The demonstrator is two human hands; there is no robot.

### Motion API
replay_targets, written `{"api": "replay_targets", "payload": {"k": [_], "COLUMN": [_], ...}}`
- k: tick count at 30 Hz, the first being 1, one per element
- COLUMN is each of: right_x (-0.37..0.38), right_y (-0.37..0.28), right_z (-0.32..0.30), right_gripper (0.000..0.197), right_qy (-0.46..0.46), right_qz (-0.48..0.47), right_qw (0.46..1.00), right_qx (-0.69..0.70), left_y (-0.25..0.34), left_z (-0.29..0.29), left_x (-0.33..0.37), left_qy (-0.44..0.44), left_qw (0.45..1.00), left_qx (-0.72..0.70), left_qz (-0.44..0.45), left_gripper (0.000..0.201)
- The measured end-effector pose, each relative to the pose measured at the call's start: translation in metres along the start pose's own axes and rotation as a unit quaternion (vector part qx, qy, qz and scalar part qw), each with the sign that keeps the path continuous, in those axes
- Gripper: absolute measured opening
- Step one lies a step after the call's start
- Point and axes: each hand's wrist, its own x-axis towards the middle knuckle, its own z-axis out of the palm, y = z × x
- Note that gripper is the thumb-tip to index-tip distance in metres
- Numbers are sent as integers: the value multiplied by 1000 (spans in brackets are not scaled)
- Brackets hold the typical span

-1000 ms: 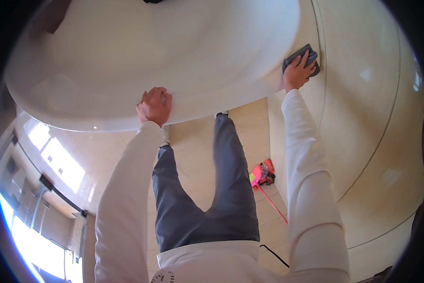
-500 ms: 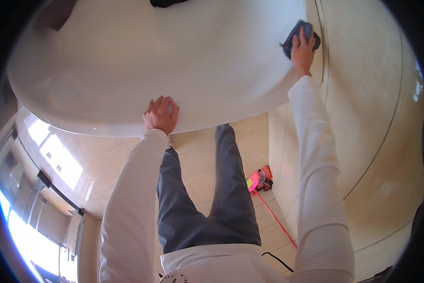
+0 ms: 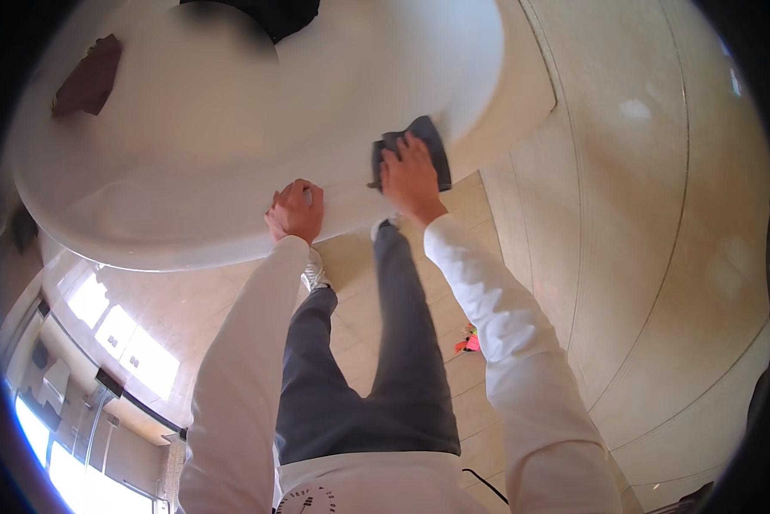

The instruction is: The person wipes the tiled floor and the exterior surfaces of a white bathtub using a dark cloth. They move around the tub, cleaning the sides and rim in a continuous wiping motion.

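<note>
As I watch remotely, one white tub (image 3: 188,193) bears one maroon piece (image 3: 89,77), leftmost; next, the left hand (image 3: 296,211) curls on the tub's rim, grip unclear; the right hand (image 3: 412,178) spreads over one grey cloth (image 3: 437,154) there; one beige wall (image 3: 629,223) follows.

On my feed, a dark grey cloth (image 3: 437,147) shows against the white tub (image 3: 188,224), with a maroon piece (image 3: 91,77) toward the tub's left edge. I also see charcoal trousers (image 3: 364,428), white sleeves (image 3: 239,377) and beige floor tiles (image 3: 352,321).
</note>
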Motion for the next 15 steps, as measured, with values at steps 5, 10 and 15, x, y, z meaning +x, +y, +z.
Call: {"api": "replay_targets", "payload": {"k": [5, 10, 15], "right_x": [56, 159, 224], "right_y": [97, 171, 227], "right_z": [-21, -69, -93], "right_gripper": [28, 48, 46], "right_qy": [-159, -207, -142], "right_qz": [-108, -24, -86], "right_qw": [970, 908, 900], "right_qx": [-149, -364, -402], "left_y": [7, -8, -6], "left_z": [7, 8, 8], "left_x": [-5, -2, -4], "left_qy": [33, 89, 88], "left_qw": [997, 992, 993], "left_qx": [-59, -51, -60], "left_qz": [36, 69, 55], "left_gripper": [9, 7, 8]}}
